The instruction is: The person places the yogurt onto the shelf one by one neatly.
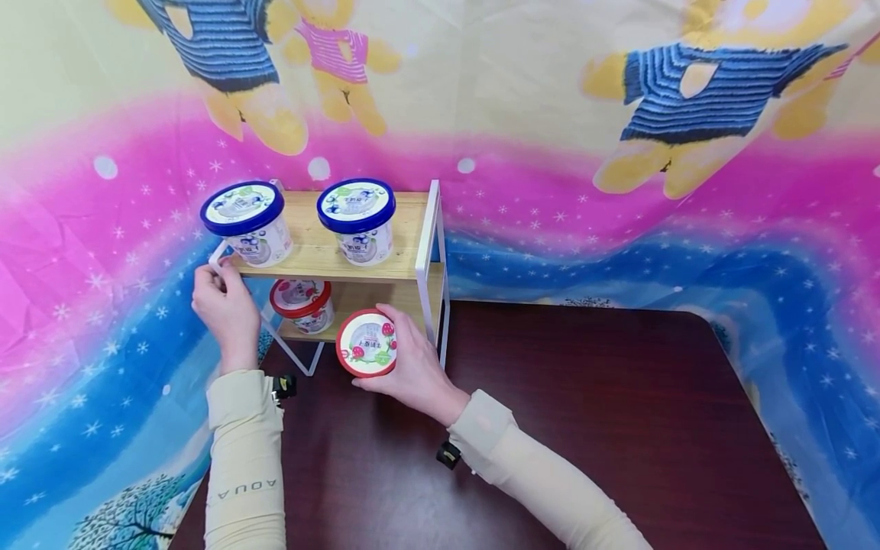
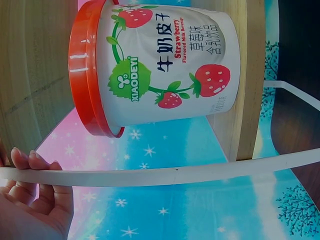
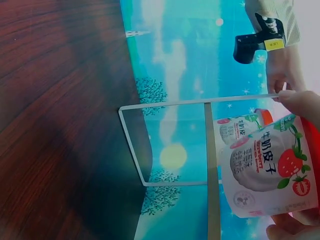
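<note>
My left hand [image 1: 227, 313] grips the white metal side frame [image 2: 140, 177] of a small two-tier wooden rack [image 1: 411, 225], its fingers curled round the bar near the upper board. In my right hand [image 1: 426, 374] is a strawberry milk tub [image 1: 367, 345] with a red lid, held between thumb and fingers. This tub is tilted in front of the lower board, its lid towards the head view. A second red-lidded strawberry tub [image 2: 175, 75] stands on the lower board [image 1: 351, 298], at the left. The held tub partly overlaps it in the right wrist view.
Two blue-lidded tubs stand on the upper board, one tub [image 1: 257, 241] at the left end and the other tub [image 1: 364, 243] nearer the middle. The rack stands on a dark brown table [image 1: 584, 428]. A patterned cloth backdrop [image 1: 536, 191] rises behind and beside it.
</note>
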